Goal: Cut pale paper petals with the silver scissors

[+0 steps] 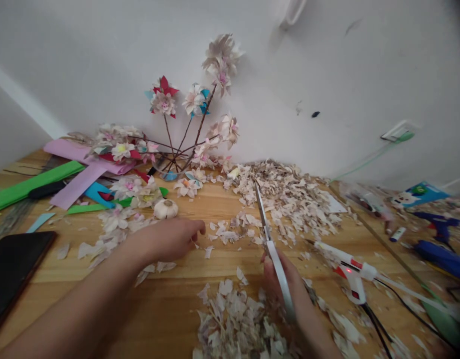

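My right hand (285,284) is closed around the scissors (265,219), whose pale handle stands up over the hand. The metal blades point away from me, toward a heap of pale, papery flakes like garlic skins (297,199). My left hand (181,237) hovers low over the wooden table (170,304) with its fingers bent together. What sits between those fingertips, if anything, is too small to make out. Just beyond the left hand is a garlic bulb (165,209). Between the hands lie scattered flakes (230,232), and a nearer pile (233,324) sits in front of me.
Papery flowers on twigs (194,104) lean near the wall; more flowers (117,142) lie leftward. Pink paper (76,187) and green strips (35,187) are at left, above a dark phone (18,269). At right lie a white glue gun (353,279) with cords and a blue glue gun (441,224).
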Tool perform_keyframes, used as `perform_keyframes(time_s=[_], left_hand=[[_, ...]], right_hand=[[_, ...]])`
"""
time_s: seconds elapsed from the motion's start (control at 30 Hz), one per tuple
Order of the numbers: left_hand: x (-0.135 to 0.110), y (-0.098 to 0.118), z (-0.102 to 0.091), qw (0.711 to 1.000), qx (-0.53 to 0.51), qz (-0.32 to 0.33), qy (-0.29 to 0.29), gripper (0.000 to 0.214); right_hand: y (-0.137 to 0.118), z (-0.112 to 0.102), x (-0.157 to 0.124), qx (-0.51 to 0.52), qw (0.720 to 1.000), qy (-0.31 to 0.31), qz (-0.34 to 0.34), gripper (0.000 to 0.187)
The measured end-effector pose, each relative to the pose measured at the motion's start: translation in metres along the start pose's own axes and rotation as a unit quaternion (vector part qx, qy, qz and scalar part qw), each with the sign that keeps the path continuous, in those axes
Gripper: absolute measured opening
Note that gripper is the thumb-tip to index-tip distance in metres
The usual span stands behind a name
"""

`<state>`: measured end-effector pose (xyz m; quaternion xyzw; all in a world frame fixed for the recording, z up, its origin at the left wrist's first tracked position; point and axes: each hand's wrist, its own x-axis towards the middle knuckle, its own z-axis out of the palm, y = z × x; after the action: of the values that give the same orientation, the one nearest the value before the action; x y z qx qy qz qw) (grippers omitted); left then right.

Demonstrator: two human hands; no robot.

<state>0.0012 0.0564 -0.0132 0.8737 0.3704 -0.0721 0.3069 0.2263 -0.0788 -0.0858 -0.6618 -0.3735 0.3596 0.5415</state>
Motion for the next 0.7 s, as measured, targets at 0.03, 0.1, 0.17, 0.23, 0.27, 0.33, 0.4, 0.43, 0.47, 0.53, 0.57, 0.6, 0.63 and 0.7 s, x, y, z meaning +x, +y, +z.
perform_keyframes(time_s=[0.03,0.1,0.17,0.23,0.27,0.33,0.4,0.43,0.47,0.53,0.57,0.6,0.63,0.7], left_hand=[[0.004,0.002,0.007,1.000,-0.011,0.020,-0.009,0.038],[0.010,0.008,0.019,0.998,-0.026,0.049,-0.015,0.036],[0.014,0.015,0.029,0.996,-0.047,0.076,-0.025,0.037],[0.017,0.022,0.035,0.983,-0.104,0.131,-0.077,0.042],[0.019,0.025,0.037,0.972,-0.136,0.161,-0.103,0.044],[0.025,0.028,0.043,0.961,-0.182,0.191,-0.079,0.045],[0.033,0.025,0.051,0.969,-0.177,0.159,0.060,0.045],[0.038,0.022,0.056,0.969,-0.162,0.129,0.138,0.044],[0.042,0.019,0.060,0.965,-0.152,0.109,0.183,0.045],[0.050,0.013,0.068,0.963,-0.140,0.095,0.211,0.045],[0.052,0.010,0.070,0.963,-0.141,0.096,0.208,0.044],[0.054,0.008,0.071,0.963,-0.144,0.095,0.205,0.043],[0.055,0.007,0.072,0.963,-0.149,0.091,0.204,0.042],[0.055,0.006,0.071,0.961,-0.170,0.073,0.206,0.038]], right_hand=[[0.001,-0.001,0.002,0.005,1.000,0.003,0.005,0.034],[0.003,-0.002,0.004,0.016,1.000,0.004,0.016,0.036],[0.003,-0.003,0.005,0.024,0.999,0.003,0.023,0.036],[0.002,-0.003,0.005,0.030,0.999,0.006,0.025,0.035],[0.002,-0.003,0.004,0.033,0.999,0.007,0.025,0.034],[0.001,-0.002,0.004,0.037,0.999,0.009,0.024,0.034],[0.001,-0.002,0.004,0.039,0.999,0.011,0.026,0.031],[0.001,-0.001,0.005,0.039,0.999,0.012,0.027,0.029],[0.001,-0.001,0.005,0.039,0.999,0.013,0.027,0.028],[0.000,0.001,0.006,0.038,0.999,0.014,0.028,0.026],[0.000,0.001,0.006,0.039,0.999,0.014,0.027,0.026],[-0.001,0.002,0.006,0.039,0.999,0.014,0.026,0.026],[-0.001,0.003,0.006,0.040,0.999,0.015,0.024,0.026],[-0.002,0.004,0.006,0.038,0.999,0.019,0.016,0.026]])
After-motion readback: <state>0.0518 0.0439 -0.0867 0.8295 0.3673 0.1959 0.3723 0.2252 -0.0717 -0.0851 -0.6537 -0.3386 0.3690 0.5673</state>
